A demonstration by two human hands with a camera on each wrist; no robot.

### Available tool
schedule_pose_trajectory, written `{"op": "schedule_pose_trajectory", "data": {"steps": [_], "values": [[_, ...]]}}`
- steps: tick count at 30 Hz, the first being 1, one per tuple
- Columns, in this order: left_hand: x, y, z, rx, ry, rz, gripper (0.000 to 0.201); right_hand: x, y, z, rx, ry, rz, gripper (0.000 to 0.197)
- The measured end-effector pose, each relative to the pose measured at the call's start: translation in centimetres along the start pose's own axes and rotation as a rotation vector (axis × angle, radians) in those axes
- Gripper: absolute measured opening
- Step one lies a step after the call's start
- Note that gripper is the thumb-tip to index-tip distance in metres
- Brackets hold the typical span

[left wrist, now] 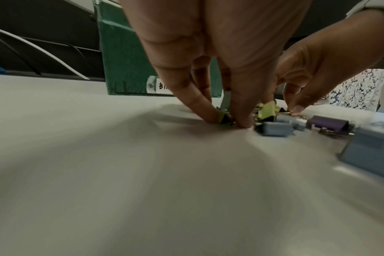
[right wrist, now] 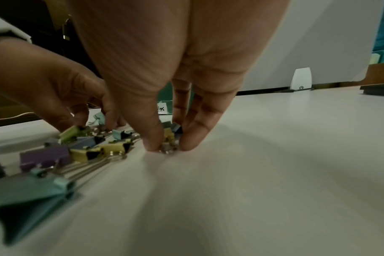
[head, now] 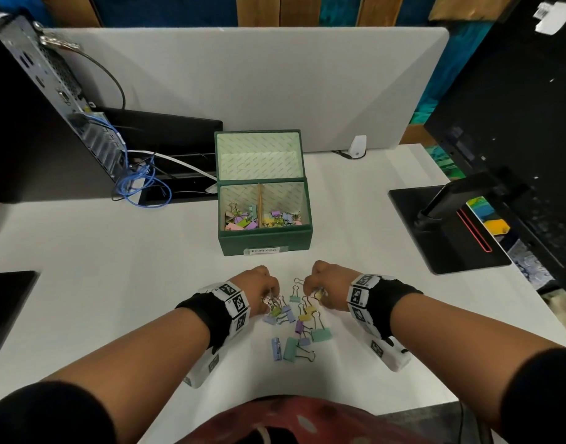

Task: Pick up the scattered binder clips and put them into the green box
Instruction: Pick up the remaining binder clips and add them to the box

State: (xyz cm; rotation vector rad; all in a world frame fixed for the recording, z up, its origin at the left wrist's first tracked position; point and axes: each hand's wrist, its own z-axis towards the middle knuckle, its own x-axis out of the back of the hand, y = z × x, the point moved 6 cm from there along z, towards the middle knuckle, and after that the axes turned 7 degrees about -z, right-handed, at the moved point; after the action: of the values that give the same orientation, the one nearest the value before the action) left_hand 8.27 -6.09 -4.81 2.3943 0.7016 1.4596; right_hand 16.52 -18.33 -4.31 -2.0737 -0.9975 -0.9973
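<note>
Several pastel binder clips [head: 299, 328] lie scattered on the white desk in front of the open green box [head: 265, 242], which holds many clips in its near compartment. My left hand [head: 266, 294] reaches down at the pile's left edge and pinches a light green clip [left wrist: 225, 118] between thumb and fingers. At the pile's right edge my right hand [head: 313, 291] pinches a small yellow clip [right wrist: 168, 138] against the desk. Both hands are about a hand's width in front of the box.
A computer case [head: 50, 100] with blue and white cables [head: 140, 184] stands at the back left. A monitor stand [head: 448, 229] sits at the right. A grey divider panel [head: 259, 84] runs behind the box. A dark object [head: 6, 302] lies at the left edge.
</note>
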Motion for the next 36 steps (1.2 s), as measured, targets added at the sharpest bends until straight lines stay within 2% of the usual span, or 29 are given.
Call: {"op": "schedule_pose_trajectory", "data": {"steps": [4,11,20,23,25,31,33,36], "values": [[0.2,-0.2,0.4,0.012,0.03,-0.018,0.022,0.2,0.1,0.3,-0.028,-0.015,0.003,0.032],[0.6,-0.5,0.8,0.033,0.051,-0.034,0.014,0.2,0.6,0.9,-0.063,-0.045,-0.006,0.016],[0.6,-0.5,1.1,0.007,0.044,-0.057,0.04,0.5,1.5,1.1,-0.082,0.005,0.106,0.018],[0.9,-0.6,1.1,-0.011,0.057,-0.06,0.035,0.4,2.0,1.2,-0.088,0.004,0.134,0.03],[1.0,-0.8,1.1,-0.015,0.068,-0.102,0.036,0.5,2.3,1.2,-0.101,0.021,0.164,0.038],[3.2,-1.4,0.8,0.027,0.157,-0.259,0.032,0.9,3.2,1.0,-0.155,0.087,0.23,0.038],[4.2,-1.6,0.5,0.049,0.211,-0.337,0.031,1.6,3.3,0.9,-0.178,0.107,0.294,0.035],[6.1,-1.6,0.1,0.064,0.31,-0.48,0.026,4.3,2.8,0.6,-0.185,0.179,0.512,0.022]]}}
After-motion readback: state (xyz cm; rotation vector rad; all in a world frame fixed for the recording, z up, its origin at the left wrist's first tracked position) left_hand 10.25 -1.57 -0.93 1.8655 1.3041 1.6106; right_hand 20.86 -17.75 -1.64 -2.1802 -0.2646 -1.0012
